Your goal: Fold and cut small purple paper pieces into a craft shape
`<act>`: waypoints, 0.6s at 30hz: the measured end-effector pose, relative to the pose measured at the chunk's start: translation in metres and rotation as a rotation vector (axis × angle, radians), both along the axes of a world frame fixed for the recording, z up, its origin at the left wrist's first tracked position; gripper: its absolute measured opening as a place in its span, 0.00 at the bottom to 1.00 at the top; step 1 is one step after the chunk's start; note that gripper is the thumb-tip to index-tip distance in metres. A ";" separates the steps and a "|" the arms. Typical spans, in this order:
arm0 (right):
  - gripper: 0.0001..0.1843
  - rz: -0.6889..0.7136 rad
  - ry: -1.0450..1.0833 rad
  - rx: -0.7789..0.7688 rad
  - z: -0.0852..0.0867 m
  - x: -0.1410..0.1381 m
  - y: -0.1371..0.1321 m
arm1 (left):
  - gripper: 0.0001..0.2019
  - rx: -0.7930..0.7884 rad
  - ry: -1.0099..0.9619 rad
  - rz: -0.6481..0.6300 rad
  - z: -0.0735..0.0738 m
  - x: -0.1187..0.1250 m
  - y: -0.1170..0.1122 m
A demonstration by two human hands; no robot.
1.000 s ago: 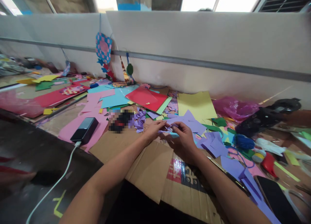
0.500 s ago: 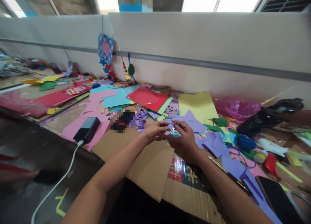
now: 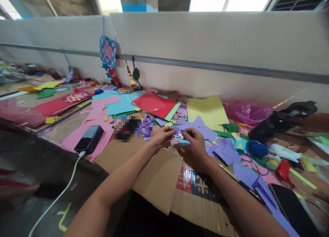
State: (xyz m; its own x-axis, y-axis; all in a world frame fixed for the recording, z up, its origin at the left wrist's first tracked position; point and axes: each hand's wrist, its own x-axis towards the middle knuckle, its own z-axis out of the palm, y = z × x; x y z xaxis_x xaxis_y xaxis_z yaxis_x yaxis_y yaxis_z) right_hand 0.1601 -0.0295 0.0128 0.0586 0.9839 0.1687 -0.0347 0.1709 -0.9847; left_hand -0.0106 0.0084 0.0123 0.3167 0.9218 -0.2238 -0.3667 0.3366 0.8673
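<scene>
Over the cardboard, my left hand [image 3: 162,138] pinches at the left side of a small purple paper piece [image 3: 181,131]. From the right, my right hand [image 3: 194,141] grips the same piece between thumb and forefinger. Purple sheets lie right behind it, so its exact outline is hard to make out. Left of my left hand sit folded purple paper shapes [image 3: 147,127]. Cut purple sheets [image 3: 226,151] are scattered beside my right hand. Under my forearms is a flattened cardboard box [image 3: 156,182] with printed lettering.
A black power bank [image 3: 89,140] with a white cable stands on pink paper at left. Red folder [image 3: 154,104], yellow sheet [image 3: 207,110] and pink plastic bag [image 3: 246,112] lie along the wall. At right are blue yarn [image 3: 257,148], a red tool [image 3: 284,172] and a phone [image 3: 294,209].
My fingertips have drawn slightly apart, the left hand shifting a little left with the purple paper between them. The whole view has turned slightly to the right.
</scene>
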 end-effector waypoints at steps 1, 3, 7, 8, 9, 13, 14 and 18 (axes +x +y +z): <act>0.15 -0.006 -0.005 0.002 0.000 0.000 0.000 | 0.23 -0.011 -0.007 -0.002 0.000 0.000 0.000; 0.16 -0.018 -0.014 0.006 0.000 0.000 -0.001 | 0.23 -0.023 -0.022 -0.006 0.001 0.001 0.000; 0.16 -0.028 -0.010 0.001 0.001 -0.002 -0.002 | 0.21 -0.020 -0.028 -0.008 0.003 0.001 -0.001; 0.16 -0.026 -0.004 -0.002 0.001 -0.002 -0.002 | 0.21 -0.019 -0.026 -0.006 0.003 0.001 -0.001; 0.16 -0.024 -0.002 -0.003 0.001 -0.002 -0.002 | 0.21 -0.019 -0.023 -0.005 0.004 0.001 -0.002; 0.12 -0.026 -0.051 0.015 0.000 -0.001 0.000 | 0.22 -0.007 -0.022 -0.010 0.004 0.000 -0.002; 0.12 -0.027 -0.064 0.022 -0.001 0.000 0.000 | 0.22 -0.004 -0.024 -0.007 0.004 0.000 -0.002; 0.12 -0.029 -0.073 0.030 -0.004 0.001 0.003 | 0.23 0.003 -0.035 -0.012 0.004 0.000 -0.002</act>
State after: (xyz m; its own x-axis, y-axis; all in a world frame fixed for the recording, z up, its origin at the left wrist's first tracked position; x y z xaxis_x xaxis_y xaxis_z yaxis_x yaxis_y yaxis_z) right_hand 0.1613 -0.0266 0.0088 0.0736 0.9764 0.2032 0.0420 0.2005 -0.9788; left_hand -0.0103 0.0060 0.0159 0.3354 0.9184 -0.2097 -0.3925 0.3386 0.8552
